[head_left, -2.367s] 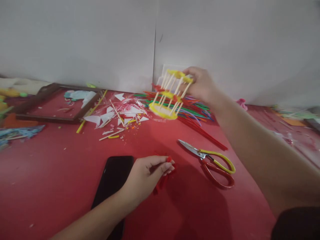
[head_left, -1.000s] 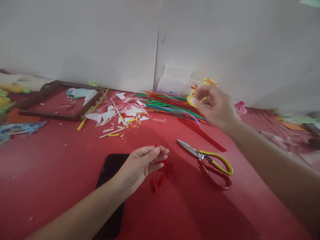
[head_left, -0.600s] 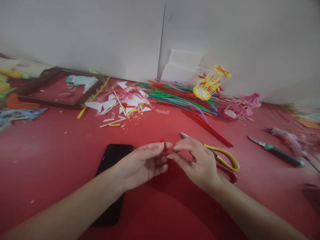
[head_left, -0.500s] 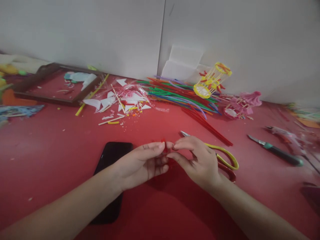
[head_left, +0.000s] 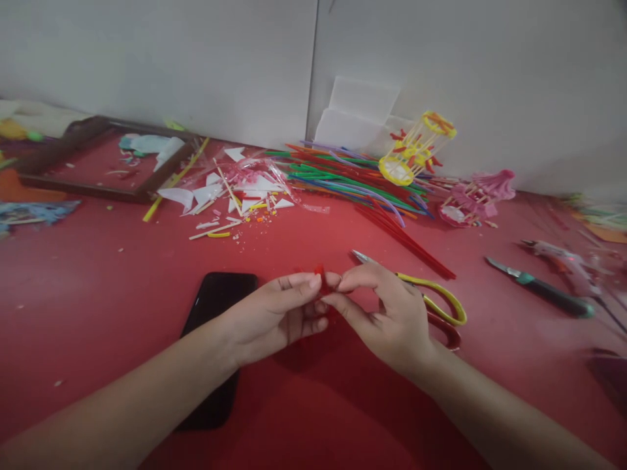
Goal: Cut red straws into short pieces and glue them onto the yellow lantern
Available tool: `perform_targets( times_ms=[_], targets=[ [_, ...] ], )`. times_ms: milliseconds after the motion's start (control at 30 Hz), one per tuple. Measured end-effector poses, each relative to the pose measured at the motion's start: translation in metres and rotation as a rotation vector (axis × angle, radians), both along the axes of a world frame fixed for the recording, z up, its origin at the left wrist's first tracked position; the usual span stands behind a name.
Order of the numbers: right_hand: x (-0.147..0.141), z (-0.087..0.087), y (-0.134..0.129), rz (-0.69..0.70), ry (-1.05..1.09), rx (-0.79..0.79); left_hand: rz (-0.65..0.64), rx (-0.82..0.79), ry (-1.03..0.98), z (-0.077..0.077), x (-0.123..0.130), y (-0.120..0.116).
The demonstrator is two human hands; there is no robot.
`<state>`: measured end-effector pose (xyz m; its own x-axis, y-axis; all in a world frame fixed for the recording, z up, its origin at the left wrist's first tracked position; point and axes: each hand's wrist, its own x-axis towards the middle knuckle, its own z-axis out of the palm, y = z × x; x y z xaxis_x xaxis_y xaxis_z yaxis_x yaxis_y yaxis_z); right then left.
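Between the thumb and fingers of my left hand (head_left: 287, 303) is a bent red pipe cleaner (head_left: 321, 275), its short end sticking up past the thumb. My right hand (head_left: 385, 307) pinches the same piece from the right, thumb and index finger almost together. The fingers cover much of it, and its red blends with the red tabletop (head_left: 294, 405). Under my left wrist lies a black phone (head_left: 215, 300). Scissors with yellow and red handles (head_left: 448, 303) are partly hidden behind my right hand.
Loose coloured pipe cleaners (head_left: 353, 176) lie at the back, beside paper and stick scraps (head_left: 240, 196). Two small stick models, one yellow (head_left: 411, 156) and one pink (head_left: 477, 199), stand right of them. A craft knife (head_left: 543, 290) and glue gun (head_left: 568, 261) are far right; a brown frame (head_left: 88, 186) is left.
Both hands stay at the red pipe cleaner, with only slight finger movement. The whole view has shifted a little, so the table things appear slightly higher.
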<state>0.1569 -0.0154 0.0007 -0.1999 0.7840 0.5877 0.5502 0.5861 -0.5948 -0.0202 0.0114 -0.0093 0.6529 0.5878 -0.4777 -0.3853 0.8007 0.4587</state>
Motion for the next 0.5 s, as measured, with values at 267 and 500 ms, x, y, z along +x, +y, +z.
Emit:
perform_targets(
  times_ms=[267, 500],
  targets=[
    [-0.0012, 0.002, -0.0012, 0.006, 0.092, -0.074, 0.0, 0.036, 0.034, -0.0012, 0.0, 0.0011],
    [-0.0034, 0.0003, -0.0017, 0.039, 0.261, -0.28, 0.003, 0.072, 0.052, 0.0006, 0.0019, -0.0001]
  ],
)
